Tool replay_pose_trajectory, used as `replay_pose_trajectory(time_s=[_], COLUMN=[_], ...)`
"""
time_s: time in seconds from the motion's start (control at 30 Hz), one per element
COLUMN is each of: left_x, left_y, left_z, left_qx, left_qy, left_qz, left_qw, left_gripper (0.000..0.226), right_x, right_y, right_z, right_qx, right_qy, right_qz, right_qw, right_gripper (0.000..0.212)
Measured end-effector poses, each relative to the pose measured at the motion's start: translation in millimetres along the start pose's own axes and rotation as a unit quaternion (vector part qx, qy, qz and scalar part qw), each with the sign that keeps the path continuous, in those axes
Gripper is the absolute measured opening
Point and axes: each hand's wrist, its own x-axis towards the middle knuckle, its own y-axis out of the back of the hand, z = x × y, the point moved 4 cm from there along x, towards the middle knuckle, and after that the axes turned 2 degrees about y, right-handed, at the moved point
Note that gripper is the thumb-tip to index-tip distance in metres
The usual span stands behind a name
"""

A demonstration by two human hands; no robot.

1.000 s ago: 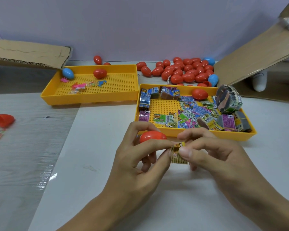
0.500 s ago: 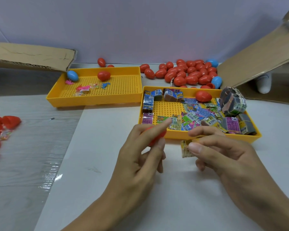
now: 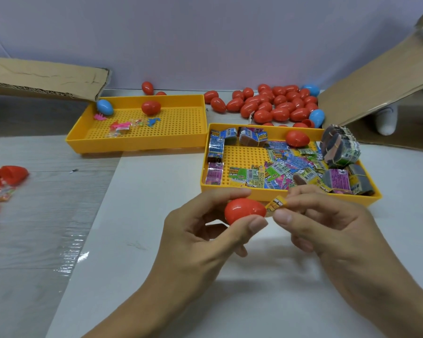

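Observation:
My left hand (image 3: pixel 200 237) grips a red plastic egg piece (image 3: pixel 243 212) between thumb and fingers, just in front of the near yellow tray. My right hand (image 3: pixel 327 230) pinches a small folded yellow printed leaflet (image 3: pixel 276 203), whose end touches the right side of the egg piece. Both hands hover above the white table, close to the tray's front wall (image 3: pixel 303 195).
The near yellow tray holds several printed leaflets (image 3: pixel 281 170), bundles (image 3: pixel 340 148) and one red egg (image 3: pixel 297 138). A second yellow tray (image 3: pixel 137 143) at the back left holds a blue egg, a red egg and small toys. Red and blue eggs (image 3: pixel 274 104) lie behind; more red pieces (image 3: pixel 0 176) lie at the left. Cardboard flaps stand at both sides.
The left hand has turned the red egg piece so it shows fully, and the right hand has brought the folded leaflet up against it.

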Motion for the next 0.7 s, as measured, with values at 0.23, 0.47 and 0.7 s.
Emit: replay_pose_trajectory(time_s=[0.23, 0.47, 0.7], left_x=[-3, -2, 2], left_y=[0, -5, -3], left_z=[2, -1, -4], left_qx=[-0.020, -0.031, -0.033], left_qy=[0.025, 0.049, 0.056], left_qz=[-0.008, -0.050, -0.038], left_qw=[0.999, 0.997, 0.997], left_gripper=[0.024, 0.041, 0.037], right_x=[-4, -3, 0], right_y=[-9, -8, 1], right_z=[-2, -3, -7], right_qx=[0.038, 0.033, 0.028], right_qy=[-0.036, -0.028, 0.003], right_qz=[-0.087, -0.052, -0.020], right_qw=[0.995, 0.998, 0.999], right_gripper=[0.045, 0.045, 0.047])
